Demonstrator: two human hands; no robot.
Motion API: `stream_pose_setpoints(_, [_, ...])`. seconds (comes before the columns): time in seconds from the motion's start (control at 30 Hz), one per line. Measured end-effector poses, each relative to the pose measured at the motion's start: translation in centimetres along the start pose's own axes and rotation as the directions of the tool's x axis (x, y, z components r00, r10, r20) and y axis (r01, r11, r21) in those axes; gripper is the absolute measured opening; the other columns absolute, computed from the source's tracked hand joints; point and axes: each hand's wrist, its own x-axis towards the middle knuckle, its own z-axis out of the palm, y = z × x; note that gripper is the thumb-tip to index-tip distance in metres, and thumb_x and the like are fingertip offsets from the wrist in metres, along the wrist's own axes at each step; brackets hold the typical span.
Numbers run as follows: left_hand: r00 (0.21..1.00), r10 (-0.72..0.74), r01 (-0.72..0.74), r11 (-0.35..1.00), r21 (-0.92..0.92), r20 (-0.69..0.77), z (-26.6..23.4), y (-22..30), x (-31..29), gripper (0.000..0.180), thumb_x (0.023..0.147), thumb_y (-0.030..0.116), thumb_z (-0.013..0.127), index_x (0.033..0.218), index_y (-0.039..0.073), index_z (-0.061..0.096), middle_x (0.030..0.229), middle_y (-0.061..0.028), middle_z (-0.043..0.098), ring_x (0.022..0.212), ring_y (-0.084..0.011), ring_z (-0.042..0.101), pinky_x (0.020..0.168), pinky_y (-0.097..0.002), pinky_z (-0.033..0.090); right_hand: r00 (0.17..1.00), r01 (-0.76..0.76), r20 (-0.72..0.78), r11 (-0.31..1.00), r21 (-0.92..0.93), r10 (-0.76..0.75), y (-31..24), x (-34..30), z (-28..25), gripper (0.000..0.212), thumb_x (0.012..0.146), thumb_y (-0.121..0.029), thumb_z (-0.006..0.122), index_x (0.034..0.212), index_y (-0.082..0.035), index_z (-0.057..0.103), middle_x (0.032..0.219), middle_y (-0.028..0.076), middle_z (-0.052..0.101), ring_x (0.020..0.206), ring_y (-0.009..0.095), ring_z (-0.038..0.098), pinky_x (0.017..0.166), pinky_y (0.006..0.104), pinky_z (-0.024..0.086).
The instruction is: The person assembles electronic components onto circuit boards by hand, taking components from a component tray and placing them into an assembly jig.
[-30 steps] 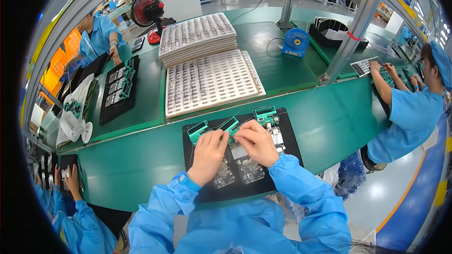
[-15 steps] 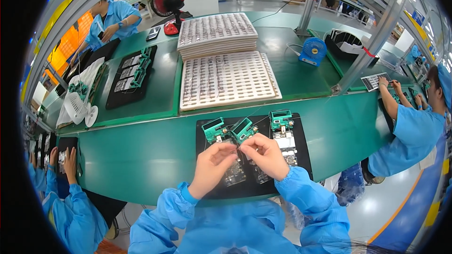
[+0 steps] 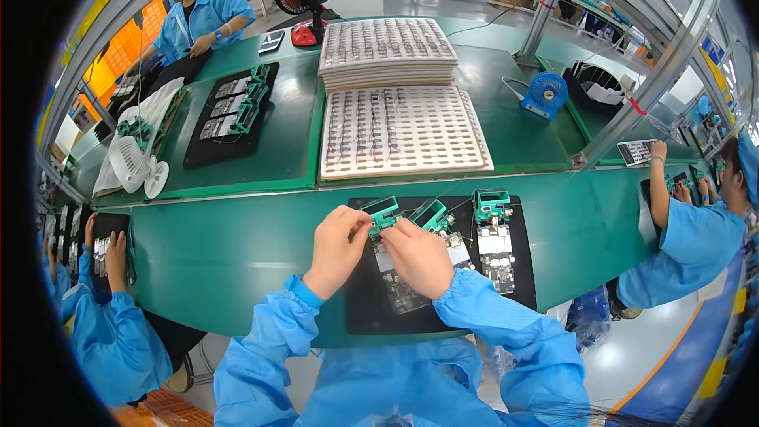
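From the black mat (image 3: 367, 300), open green bench (image 3: 221, 245) gives a hand passage towards nine o'clock and, more narrowly, three. White trays (image 3: 443, 138) block twelve; a blue fan (image 3: 545, 96) stands at one, a metal post (image 3: 658, 101) at two. The left hand (image 3: 337, 249) and right hand (image 3: 419, 257) crowd ten.

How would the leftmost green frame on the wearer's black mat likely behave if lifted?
The leftmost green frame has a crisp boxy outline, so it is probably stiff. Its open middle and thin walls suggest it is light for its size. It may drag the circuit board partly behind the right hand, though any join is hidden.
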Motion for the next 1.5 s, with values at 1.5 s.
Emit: stream_pose_setpoints(1.5, [0.986,0.162,-0.164,0.984,0.074,0.025,-0.1,-1.6,-0.1,0.017,0.079,0.001,0.077,0.095,0.006,0.076,0.089,-0.0073,0.067,0.08,-0.0258,0.061,0.07,-0.0348,0.047,0.598,-0.409,-0.25,0.559,0.721,0.761,9.2,-2.2,-7.7,0.013,0.089,-0.007,0.072,0.082,0.0,0.064,0.065,-0.003,0.06,0.058,0.002,0.05,0.051,0.0208,0.04])
